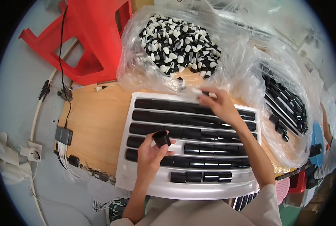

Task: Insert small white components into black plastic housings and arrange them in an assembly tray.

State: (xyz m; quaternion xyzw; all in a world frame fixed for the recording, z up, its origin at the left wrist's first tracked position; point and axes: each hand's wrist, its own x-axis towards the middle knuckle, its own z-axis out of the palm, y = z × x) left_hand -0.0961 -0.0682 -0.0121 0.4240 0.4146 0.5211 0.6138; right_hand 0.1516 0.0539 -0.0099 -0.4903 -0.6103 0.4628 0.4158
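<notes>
My left hand (150, 155) is closed round a short black hollow piece (161, 139), its open end tilted upward. It is held above the left part of a white tray (123, 174). In the tray's long grooves lie rows of glossy black cylindrical pieces (213, 149). Over the tray's far edge, my right hand (222, 106) pinches a small piece, dark at one end and whitish at the other, smeared by motion. Just beyond it, a clear plastic bag (132, 62) lies open with a heap of small black-and-white pieces (181, 45).
At the right, another clear bag (288, 156) holds black tubes (284, 101). A red plastic stool (96, 37) stands at the far left. On the wooden table's (96, 132) left edge sits a black box with cables (64, 135). A person's arm (326, 124) shows at the far right.
</notes>
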